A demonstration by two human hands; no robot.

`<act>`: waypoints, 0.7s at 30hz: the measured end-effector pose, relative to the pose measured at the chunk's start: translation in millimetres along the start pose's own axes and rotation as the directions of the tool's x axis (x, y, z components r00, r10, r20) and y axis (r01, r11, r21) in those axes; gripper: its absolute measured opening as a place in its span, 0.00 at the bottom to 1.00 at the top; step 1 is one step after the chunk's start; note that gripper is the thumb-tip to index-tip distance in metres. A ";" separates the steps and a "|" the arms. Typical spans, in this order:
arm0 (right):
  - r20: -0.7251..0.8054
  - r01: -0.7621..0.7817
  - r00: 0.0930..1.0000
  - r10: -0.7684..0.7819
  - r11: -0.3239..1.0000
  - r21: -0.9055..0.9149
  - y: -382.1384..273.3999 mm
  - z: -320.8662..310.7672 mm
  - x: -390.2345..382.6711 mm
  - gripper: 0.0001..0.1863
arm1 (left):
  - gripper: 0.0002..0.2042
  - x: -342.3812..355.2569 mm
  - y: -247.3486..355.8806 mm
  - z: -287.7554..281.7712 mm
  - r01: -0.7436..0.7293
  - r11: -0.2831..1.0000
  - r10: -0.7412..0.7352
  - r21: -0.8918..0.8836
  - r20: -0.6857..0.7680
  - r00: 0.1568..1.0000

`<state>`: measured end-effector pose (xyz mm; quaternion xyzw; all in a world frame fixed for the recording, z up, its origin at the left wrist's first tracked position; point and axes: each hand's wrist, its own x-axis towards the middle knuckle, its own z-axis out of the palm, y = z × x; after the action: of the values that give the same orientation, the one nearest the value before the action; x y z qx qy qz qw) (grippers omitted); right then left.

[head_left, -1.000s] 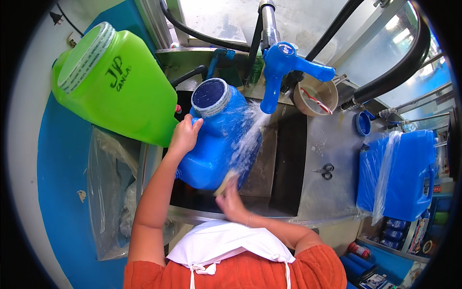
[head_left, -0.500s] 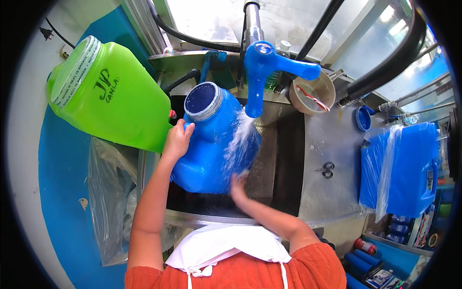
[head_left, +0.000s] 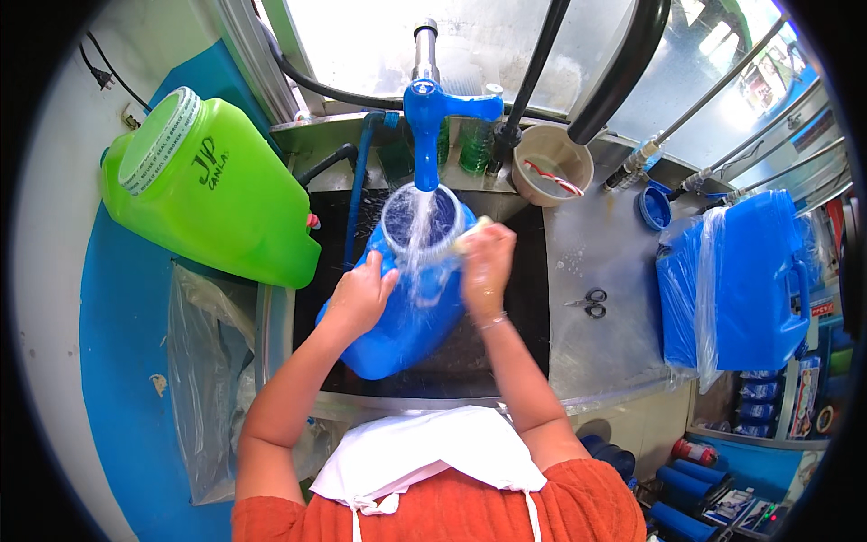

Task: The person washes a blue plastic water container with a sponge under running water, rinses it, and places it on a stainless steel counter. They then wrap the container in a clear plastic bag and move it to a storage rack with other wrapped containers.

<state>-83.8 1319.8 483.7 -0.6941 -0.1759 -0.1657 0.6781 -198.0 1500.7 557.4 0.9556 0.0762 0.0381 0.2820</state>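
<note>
Shifted under the running faucet (head_left: 424, 135), the blue water jug (head_left: 408, 323), likely stiff but slippery, suits a handle hold, left hand (head_left: 358, 298) curled there, right hand (head_left: 489, 269) closed round a sponge (head_left: 471, 237).

A metal counter (head_left: 601, 348) ran around a dark sink (head_left: 531, 280); on its right side lay black-handled scissors (head_left: 593, 303), with a round blue cap (head_left: 652, 208) farther back; near the rear edge stood a beige bowl (head_left: 535, 190) and a green bottle (head_left: 474, 147); a blue jug (head_left: 754, 280), partly wrapped in clear plastic (head_left: 709, 289), rested at the right end.
</note>
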 end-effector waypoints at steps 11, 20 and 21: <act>0.372 -0.865 0.492 0.787 0.490 0.105 107.2 -100.7 -71.2 0.25 | 0.13 -2.5 -8.4 -15.8 -0.641 0.729 0.636 0.240 0.107 0.764; 0.965 0.368 0.253 0.077 0.914 -0.169 -35.2 23.0 5.0 0.24 | 0.34 55.4 3.9 40.9 -0.085 0.982 0.068 -0.166 -0.110 0.992; 0.946 0.397 0.320 0.061 0.898 -0.192 -36.3 34.4 8.6 0.24 | 0.32 63.1 -2.7 37.2 -0.034 0.993 0.020 -0.112 -0.117 0.993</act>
<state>-93.5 1355.1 518.9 -0.7582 -0.5683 0.1602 0.2768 -131.8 1493.7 526.6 0.9352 0.0772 0.1013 0.3305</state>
